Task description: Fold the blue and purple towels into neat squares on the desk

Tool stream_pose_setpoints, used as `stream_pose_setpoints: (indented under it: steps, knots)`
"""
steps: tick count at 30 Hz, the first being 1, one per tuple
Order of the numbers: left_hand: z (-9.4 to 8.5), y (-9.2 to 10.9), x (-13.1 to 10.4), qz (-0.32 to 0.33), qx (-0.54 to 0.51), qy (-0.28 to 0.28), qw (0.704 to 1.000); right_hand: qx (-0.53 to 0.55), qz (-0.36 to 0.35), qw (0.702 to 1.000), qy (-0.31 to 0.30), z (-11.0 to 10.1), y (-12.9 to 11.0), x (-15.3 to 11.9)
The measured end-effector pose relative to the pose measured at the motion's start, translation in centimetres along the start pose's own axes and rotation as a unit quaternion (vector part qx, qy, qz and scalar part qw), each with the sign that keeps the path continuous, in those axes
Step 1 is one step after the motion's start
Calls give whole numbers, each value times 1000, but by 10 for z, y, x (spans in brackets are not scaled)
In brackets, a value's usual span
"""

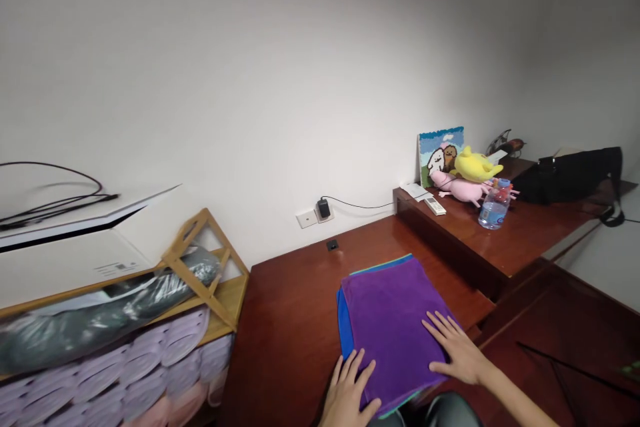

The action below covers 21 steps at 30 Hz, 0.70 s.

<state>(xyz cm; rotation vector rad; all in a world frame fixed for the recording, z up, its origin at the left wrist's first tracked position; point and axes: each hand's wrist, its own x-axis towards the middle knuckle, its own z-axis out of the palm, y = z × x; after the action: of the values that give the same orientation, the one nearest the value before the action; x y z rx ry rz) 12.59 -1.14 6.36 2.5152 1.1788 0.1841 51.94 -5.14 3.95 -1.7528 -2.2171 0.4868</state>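
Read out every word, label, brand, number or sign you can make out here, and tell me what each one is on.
No text can be read for certain.
White box: small dark print, too small and blurred to read.
Water bottle: a label is visible, its lettering too blurred to read.
White remote: any markings are too small to read.
Purple sheet: no lettering visible.

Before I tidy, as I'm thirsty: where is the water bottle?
In the head view, on the right, the bottle stands on the raised desktop, in front of the pink plush toy, right of the remote.
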Motion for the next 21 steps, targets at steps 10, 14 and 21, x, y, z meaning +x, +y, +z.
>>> stream_pose_setpoints:
  steps: [10,14,21]
  knots:
    - [4,42,43,3,-5,-16,1000,-120,-30,989,86,54,-35,-3]
    - [22,40,31,13,16,-19,1000,-169,-68,966,184,70,-27,-7]
    - [9,63,19,16,21,25,999,-95,-54,988,106,18,-56,-20]
